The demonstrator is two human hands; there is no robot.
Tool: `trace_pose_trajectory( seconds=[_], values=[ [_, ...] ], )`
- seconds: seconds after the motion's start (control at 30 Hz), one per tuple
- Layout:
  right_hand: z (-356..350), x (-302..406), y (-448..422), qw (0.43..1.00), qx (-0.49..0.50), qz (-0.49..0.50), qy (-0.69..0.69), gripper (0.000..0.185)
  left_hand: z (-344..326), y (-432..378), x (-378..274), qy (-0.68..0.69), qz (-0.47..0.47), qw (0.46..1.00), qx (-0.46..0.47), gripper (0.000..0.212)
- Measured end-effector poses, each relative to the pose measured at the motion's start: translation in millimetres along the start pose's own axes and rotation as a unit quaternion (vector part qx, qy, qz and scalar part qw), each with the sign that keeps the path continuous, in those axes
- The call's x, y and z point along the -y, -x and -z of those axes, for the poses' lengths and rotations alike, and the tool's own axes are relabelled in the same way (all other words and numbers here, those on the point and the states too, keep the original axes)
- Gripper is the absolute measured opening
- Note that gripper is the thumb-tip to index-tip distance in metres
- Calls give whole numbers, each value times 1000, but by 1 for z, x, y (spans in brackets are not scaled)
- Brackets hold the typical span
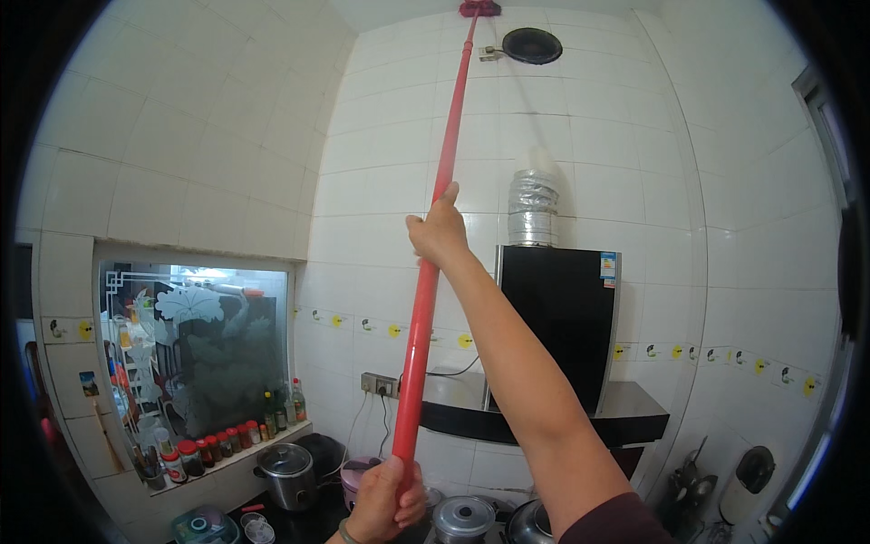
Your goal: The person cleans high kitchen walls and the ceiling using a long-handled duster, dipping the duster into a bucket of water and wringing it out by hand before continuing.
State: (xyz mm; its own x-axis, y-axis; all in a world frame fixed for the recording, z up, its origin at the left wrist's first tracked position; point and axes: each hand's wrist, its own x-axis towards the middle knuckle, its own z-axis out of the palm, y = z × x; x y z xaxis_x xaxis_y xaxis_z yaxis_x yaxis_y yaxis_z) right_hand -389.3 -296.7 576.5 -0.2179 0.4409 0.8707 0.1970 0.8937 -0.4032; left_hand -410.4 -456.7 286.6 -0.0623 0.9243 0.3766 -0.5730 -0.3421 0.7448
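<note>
A long red telescopic pole [416, 340] rises steeply from the bottom of the view to the ceiling line. Its dark red brush or mop head [480, 8] is up where the tiled wall [394, 136] meets the ceiling. My left hand [384, 500], with a bracelet at the wrist, grips the pole's lower end. Higher up, my right hand [440, 231] is around the pole's middle with the arm stretched out. Right of the brush head, a round dark vent opening [532, 45] sits in the wall beside a small socket [487, 54].
A black range hood [557, 319] with a foil duct [533, 207] stands right of the pole. Below are a lidded pot [463, 518], a wok [529, 523] and a slow cooker [289, 476]. Several jars [211, 449] line the window sill. Cables hang from a wall socket [379, 385].
</note>
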Motion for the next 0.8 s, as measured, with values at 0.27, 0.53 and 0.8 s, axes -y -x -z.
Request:
trace_pose_trajectory(
  seconds=[0.27,0.53,0.8],
  values=[
    [-65,7,55,989,106,-33,-101,86,61,-7,-22,-48,-24,998,-26,44],
    [-131,17,16,984,145,-75,-68,90,111,-30,-63,-23,-31,998,-45,40],
    [-166,24,10,985,147,-60,-68,89,142,-26,-80,-21,-42,998,-46,41]
  ],
)
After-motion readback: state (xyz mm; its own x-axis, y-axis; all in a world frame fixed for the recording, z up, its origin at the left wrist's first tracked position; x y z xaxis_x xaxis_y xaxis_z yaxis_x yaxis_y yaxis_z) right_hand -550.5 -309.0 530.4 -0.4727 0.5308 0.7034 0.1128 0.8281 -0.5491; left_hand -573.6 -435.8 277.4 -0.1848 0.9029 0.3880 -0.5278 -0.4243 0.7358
